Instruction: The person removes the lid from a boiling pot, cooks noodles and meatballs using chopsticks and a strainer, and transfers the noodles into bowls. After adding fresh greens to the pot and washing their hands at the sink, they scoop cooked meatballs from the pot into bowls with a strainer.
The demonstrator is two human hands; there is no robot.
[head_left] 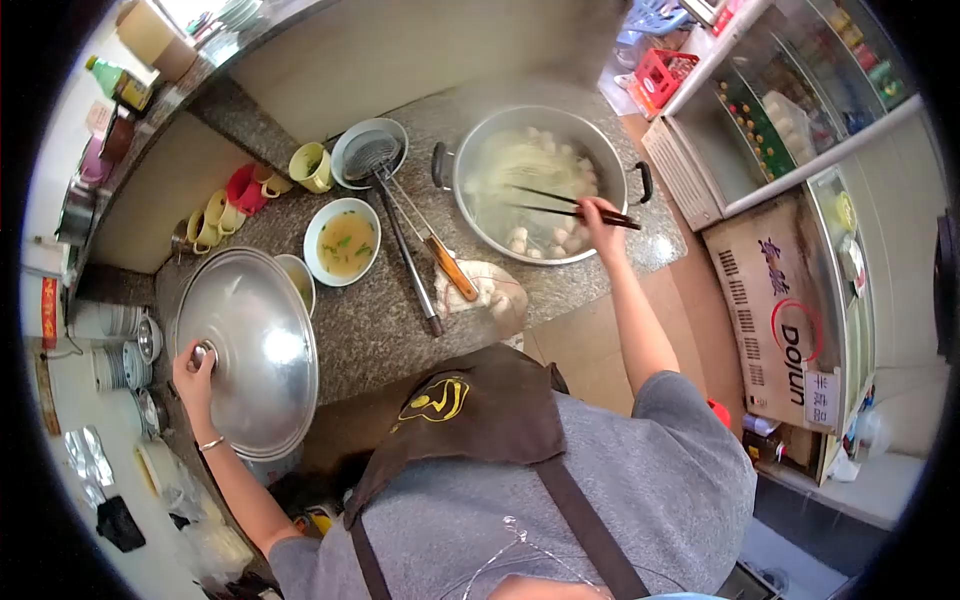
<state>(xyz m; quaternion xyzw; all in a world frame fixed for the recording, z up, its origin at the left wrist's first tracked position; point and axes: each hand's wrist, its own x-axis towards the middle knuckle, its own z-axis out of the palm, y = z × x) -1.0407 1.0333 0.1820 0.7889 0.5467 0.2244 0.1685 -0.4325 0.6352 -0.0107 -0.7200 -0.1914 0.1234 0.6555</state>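
Right hand (600, 222) first: it's closed around a pair of dark chopsticks (548, 196), gripping near the thick ends, tips reaching over the big pot (540, 112). Chopsticks look light and stiff, so that far-back hold makes sense, keeps the fingers off the steam.

In the pot there's a pale clump of noodles (515, 180) with round whitish balls (520, 238) around it. I'd guess the noodles are soft, slippery and easy to tear, so pinch a bundle gently. The balls probably roll out of a loose pinch. Pot itself must be heavy and hot, grab it only by the black side handles (645, 182).

Left hand (190, 375), well to the left of the pot, has its fingers wrapped around the knob of a wide metal lid (245, 350). Looks rigid, awkward more than heavy; the knob's the right spot. Can't tell if the table (365, 345) takes any weight.

Between lid and pot: a soup bowl (309, 240), likely breakable and spill-happy, so hold it by the rim.
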